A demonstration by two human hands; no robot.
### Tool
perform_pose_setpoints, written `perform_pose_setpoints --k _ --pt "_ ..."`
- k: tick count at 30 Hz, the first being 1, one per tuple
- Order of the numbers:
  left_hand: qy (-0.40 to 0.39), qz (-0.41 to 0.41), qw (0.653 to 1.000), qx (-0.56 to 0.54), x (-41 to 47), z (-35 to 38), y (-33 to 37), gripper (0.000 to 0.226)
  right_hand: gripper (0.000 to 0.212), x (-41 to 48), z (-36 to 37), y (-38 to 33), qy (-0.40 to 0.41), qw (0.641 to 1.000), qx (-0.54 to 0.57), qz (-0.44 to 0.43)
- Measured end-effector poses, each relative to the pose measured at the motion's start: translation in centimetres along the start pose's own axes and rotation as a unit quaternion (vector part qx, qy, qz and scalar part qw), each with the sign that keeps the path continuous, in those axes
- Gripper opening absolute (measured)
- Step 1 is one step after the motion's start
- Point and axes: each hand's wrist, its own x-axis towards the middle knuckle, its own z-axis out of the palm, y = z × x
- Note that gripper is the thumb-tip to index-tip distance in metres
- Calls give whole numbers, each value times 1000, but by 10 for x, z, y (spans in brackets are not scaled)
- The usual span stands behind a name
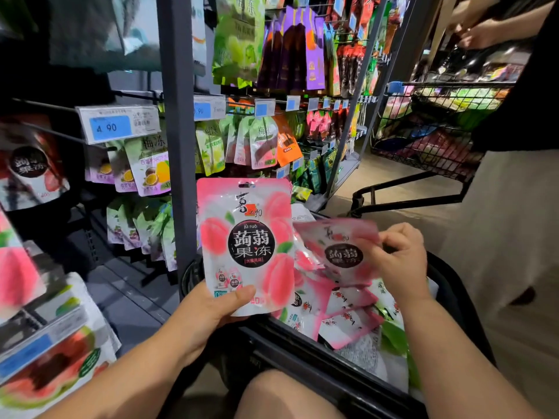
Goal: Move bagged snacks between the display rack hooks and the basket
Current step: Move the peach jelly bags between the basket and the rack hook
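My left hand (211, 309) grips the bottom edge of an upright pink peach jelly bag (246, 237), thumb across its front. My right hand (399, 261) pinches the edge of a second, blurred pink bag (338, 249), held tilted just above the black basket (305, 355). Several more pink bags (341, 313) lie piled inside the basket, on top of green and white packs. The display rack (177, 131) stands left and ahead, with bags hanging from its hooks.
Price tags (116, 124) front the hooks. Watermelon and peach bags (45, 367) hang close at lower left. Another person (514, 146) stands at right beside a wire shopping cart (429, 125) full of goods. My knee (284, 394) is below the basket.
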Motion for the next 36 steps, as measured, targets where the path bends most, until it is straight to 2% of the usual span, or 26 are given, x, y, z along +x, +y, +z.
perform_pose_setpoints --k 2,5,11,13,16,19,22,24,28,29,31,33,36 --pt "-3 4 1000 0 0 0 0 57 24 1 0 3 -7 999 28 33" --pt "-2 7 1000 -6 1 0 -1 52 33 -1 0 6 -29 979 155 127" --pt "-3 11 1000 0 2 1 -1 49 10 -2 8 0 13 927 294 231" --pt "-2 8 1000 0 2 1 0 47 13 -6 16 5 -34 922 288 257" --pt "-4 2 1000 2 1 1 0 45 32 -14 22 6 -123 916 250 289" --pt "8 -2 1000 6 0 3 0 43 37 -21 22 4 -213 907 209 298" --pt "20 -11 1000 18 -1 6 2 44 39 -27 23 -4 -296 862 244 331" --pt "31 -14 999 28 -2 4 3 45 38 -29 25 -6 -300 834 286 364" --pt "73 -3 995 70 -1 1 18 34 38 -24 29 -3 -247 873 266 326" --pt "87 0 993 76 -1 0 25 31 38 -22 30 -5 -236 872 281 323" --pt "107 12 991 77 -3 -6 38 30 33 -17 32 -15 -229 859 326 323" --pt "117 19 989 86 -9 -13 51 41 22 -13 33 -29 -241 838 377 312" --pt "140 34 982 121 -25 -30 65 37 25 -12 42 -48 -260 808 433 302"
